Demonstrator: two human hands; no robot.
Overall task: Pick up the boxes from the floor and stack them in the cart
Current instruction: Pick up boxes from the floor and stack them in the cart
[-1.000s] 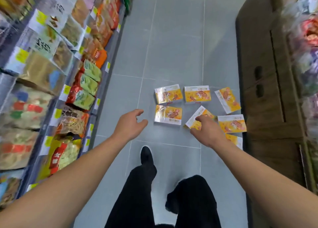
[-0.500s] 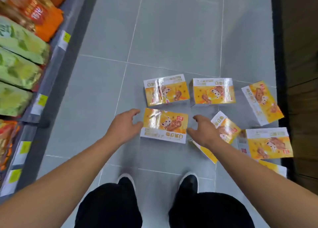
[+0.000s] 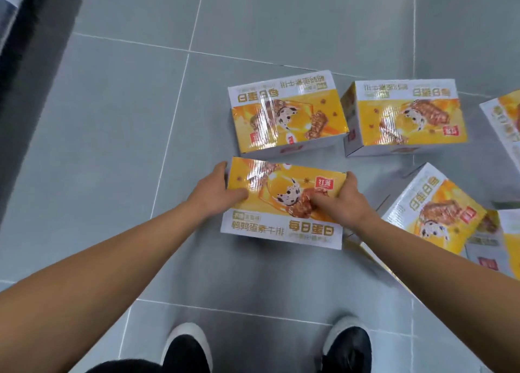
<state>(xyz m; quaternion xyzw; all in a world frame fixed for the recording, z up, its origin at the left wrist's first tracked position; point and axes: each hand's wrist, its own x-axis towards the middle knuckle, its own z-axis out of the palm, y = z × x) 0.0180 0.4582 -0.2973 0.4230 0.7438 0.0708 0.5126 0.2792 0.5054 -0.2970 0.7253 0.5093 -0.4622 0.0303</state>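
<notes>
Head view: nearest yellow snack box (image 3: 284,203) on grey tiled floor (image 3: 112,147), clasped at both ends. Left hand (image 3: 213,192) gripping left end, right hand (image 3: 342,201) gripping right end, thumbs on top. Just beyond, two matching boxes (image 3: 287,113) (image 3: 405,116); more at right (image 3: 433,212), possibly overlapping. Black shoes (image 3: 187,350) below.

Six yellow boxes (image 3: 284,201), two hands (image 3: 213,192), two black shoes (image 3: 187,350) on the floor
</notes>
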